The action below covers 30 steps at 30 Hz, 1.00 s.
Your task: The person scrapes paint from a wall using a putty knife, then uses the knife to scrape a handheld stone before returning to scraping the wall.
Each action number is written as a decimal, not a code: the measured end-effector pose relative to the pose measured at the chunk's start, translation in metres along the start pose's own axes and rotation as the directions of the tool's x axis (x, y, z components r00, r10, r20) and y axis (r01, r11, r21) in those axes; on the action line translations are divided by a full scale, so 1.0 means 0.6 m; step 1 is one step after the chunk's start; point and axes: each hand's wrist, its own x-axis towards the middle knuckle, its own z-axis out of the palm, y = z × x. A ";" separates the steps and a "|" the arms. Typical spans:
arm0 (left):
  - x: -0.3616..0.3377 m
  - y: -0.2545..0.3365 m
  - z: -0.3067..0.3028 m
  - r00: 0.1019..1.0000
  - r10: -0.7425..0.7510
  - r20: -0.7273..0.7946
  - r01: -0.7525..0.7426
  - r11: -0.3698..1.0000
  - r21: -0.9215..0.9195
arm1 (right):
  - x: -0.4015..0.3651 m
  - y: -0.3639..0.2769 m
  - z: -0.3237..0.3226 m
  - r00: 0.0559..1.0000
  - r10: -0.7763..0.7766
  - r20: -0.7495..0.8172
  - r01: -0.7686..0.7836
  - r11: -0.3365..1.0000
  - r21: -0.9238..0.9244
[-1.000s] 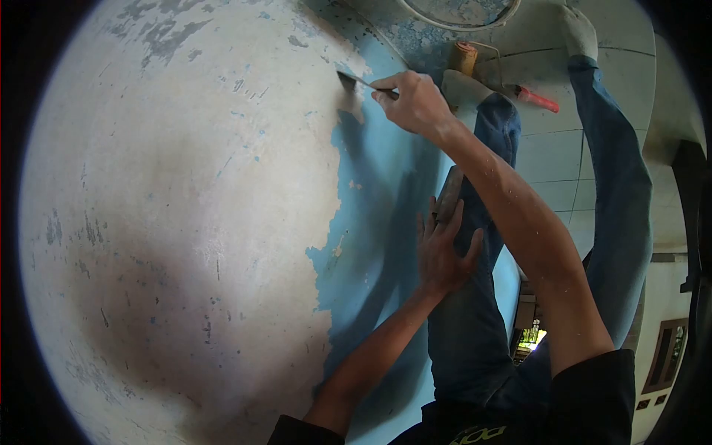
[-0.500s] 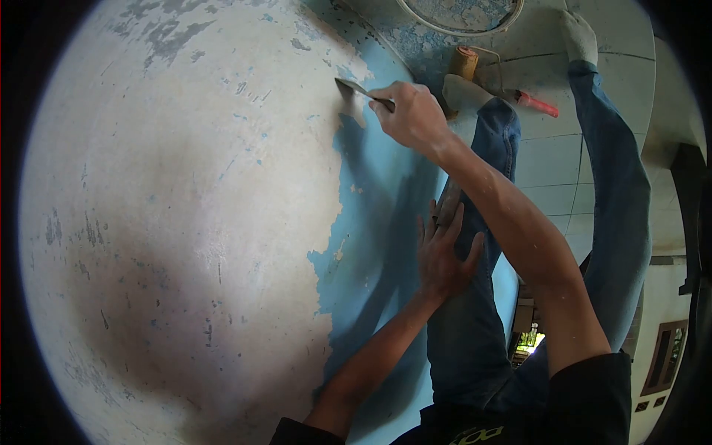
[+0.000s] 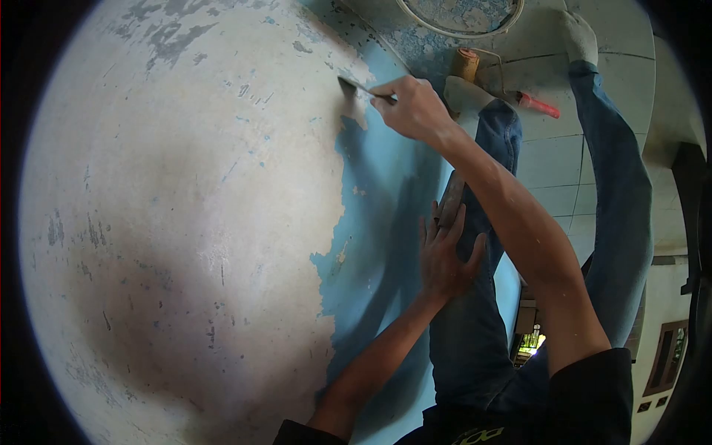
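Note:
My right hand (image 3: 417, 111) is closed around a scraper (image 3: 354, 87). The scraper's dark, wide blade meets the wall (image 3: 222, 148) near the upper edge of the blue paint (image 3: 371, 215), where pale surface borders it. My left hand (image 3: 449, 259) lies palm down on my jeans leg (image 3: 463, 334), fingers apart and thumb spread. By its fingertips is a greyish, elongated thing (image 3: 452, 194) that I cannot make out. The wall's pale part carries grey patches and small blue specks.
On the tiled floor (image 3: 549, 159), beside my foot, lies a paint roller with a yellowish sleeve (image 3: 465, 64) and red handle (image 3: 538, 104). A round rim (image 3: 475, 35) with paint flakes inside it sits at the top. My other leg (image 3: 619, 193) stretches along the right.
My right hand and the scraper have shifted very slightly, with the blade still at the paint's edge. The left hand stays on the leg.

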 end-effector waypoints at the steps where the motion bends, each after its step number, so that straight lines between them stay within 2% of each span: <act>1: 0.002 0.000 -0.002 1.000 0.001 -0.003 -0.001 1.000 -0.002 | -0.007 -0.001 -0.004 0.998 -0.056 0.040 0.055 0.998 0.022; 4: 0.000 0.004 -0.001 1.000 -0.001 0.009 0.001 1.000 0.005 | 0.001 0.003 0.016 1.000 0.009 -0.024 -0.009 1.000 -0.028; 7: -0.003 -0.001 0.000 1.000 -0.007 0.018 0.007 1.000 0.018 | 0.042 -0.002 0.012 0.997 -0.002 -0.076 -0.001 0.999 -0.040; 8: -0.004 -0.004 0.001 1.000 0.011 0.002 -0.011 1.000 0.019 | 0.043 0.000 0.002 0.999 0.052 0.016 -0.052 0.999 -0.005; 9: -0.002 -0.004 0.004 0.999 0.027 -0.019 -0.027 0.999 0.017 | 0.029 -0.003 -0.002 0.999 0.051 0.014 -0.051 0.999 -0.011; 11: 0.002 0.001 -0.002 1.000 0.016 -0.009 -0.016 1.000 0.013 | -0.007 -0.009 -0.007 0.994 -0.108 0.018 0.108 0.994 0.008; 12: 0.001 0.003 -0.003 1.000 0.001 0.004 -0.001 1.000 0.014 | -0.018 -0.009 0.007 0.986 -0.161 -0.053 0.158 0.986 -0.051; 13: 0.000 0.004 -0.001 1.000 -0.002 0.005 0.002 1.000 0.012 | -0.015 -0.007 0.013 0.986 -0.159 -0.050 0.156 0.986 -0.051; 15: 0.000 0.003 -0.002 1.000 0.005 0.010 -0.005 1.000 0.007 | 0.012 -0.008 0.021 0.996 -0.007 -0.092 0.001 0.998 -0.069; 17: -0.003 0.004 -0.001 1.000 0.004 0.014 -0.004 1.000 0.015 | 0.036 -0.008 0.024 0.993 0.016 -0.119 -0.025 0.997 -0.076; 19: 0.005 0.004 -0.004 1.000 0.006 0.015 -0.006 1.000 0.016 | 0.035 -0.025 0.008 0.998 0.058 0.012 -0.058 0.998 0.010; 20: 0.004 0.006 -0.004 1.000 -0.003 0.010 0.003 1.000 0.009 | 0.021 -0.022 0.003 0.999 -0.033 0.032 0.032 0.999 0.022; 24: 0.002 0.009 -0.005 1.000 -0.005 0.000 0.005 1.000 -0.003 | 0.003 -0.025 0.006 0.996 -0.089 -0.027 0.088 0.995 -0.053; 26: 0.002 0.011 -0.005 1.000 -0.013 0.007 0.013 1.000 -0.006 | 0.037 -0.023 0.012 0.999 0.015 -0.033 -0.018 0.996 -0.090; 27: 0.005 0.010 -0.008 1.000 -0.014 0.017 0.014 1.000 -0.009 | 0.037 -0.028 0.007 0.999 0.016 -0.043 -0.020 0.996 -0.086; 29: 0.004 0.008 -0.005 1.000 -0.004 0.010 0.004 1.000 0.009 | 0.024 -0.032 -0.006 0.997 -0.064 0.033 0.064 0.998 -0.008; 30: 0.004 0.008 -0.006 1.000 -0.001 0.004 0.001 0.999 0.033 | 0.015 -0.035 -0.013 0.997 -0.048 0.062 0.051 0.998 -0.038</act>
